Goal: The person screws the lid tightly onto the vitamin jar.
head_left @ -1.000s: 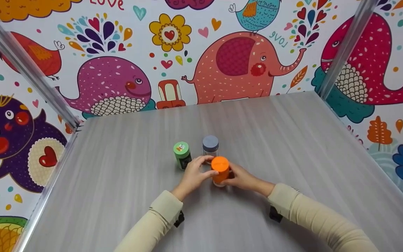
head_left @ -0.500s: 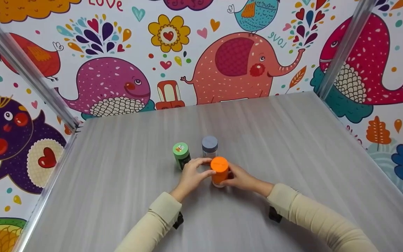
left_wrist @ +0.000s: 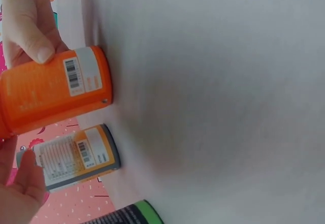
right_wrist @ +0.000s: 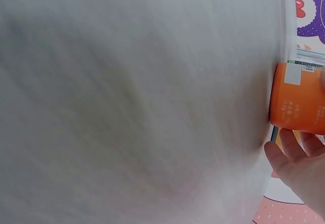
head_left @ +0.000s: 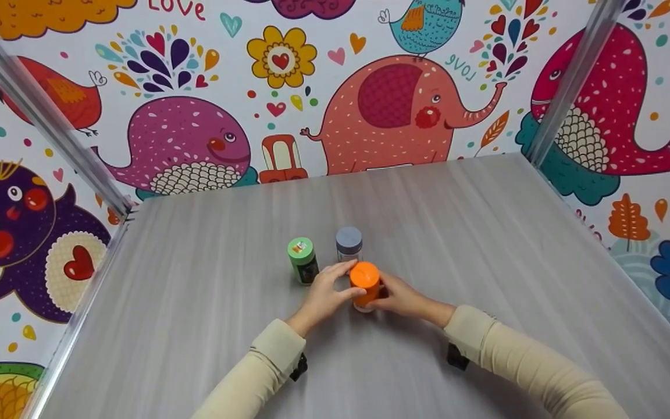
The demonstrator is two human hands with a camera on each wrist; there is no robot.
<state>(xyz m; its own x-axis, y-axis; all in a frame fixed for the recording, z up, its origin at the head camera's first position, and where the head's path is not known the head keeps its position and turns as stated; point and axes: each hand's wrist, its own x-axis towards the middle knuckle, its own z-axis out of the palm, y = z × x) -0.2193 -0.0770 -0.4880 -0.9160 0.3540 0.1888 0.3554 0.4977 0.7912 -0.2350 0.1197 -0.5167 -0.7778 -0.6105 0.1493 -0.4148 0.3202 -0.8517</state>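
Observation:
An orange bottle [head_left: 364,299] with an orange lid [head_left: 364,274] stands upright on the table. My left hand [head_left: 320,301] holds the lid from the left, its thumb across the front and fingers behind. Around the lower body, my right hand [head_left: 402,298] grips from the right. In the left wrist view the orange bottle [left_wrist: 51,92] shows a white label with a barcode near its base. Just behind the left fingers is a bottle with a grey lid [head_left: 349,240], partly hidden. A bottle with a green lid [head_left: 300,250] is left of it, close to the left hand.
The grey wood-grain table [head_left: 207,291] spreads out on all sides of the bottles. Metal posts [head_left: 573,87] rise at its back corners. Walls printed with cartoon animals [head_left: 393,116] enclose the back and sides.
My left hand shifts slightly, its thumb moving a little right across the lid's front. The right hand stays on the orange bottle, and the other bottles stay in place.

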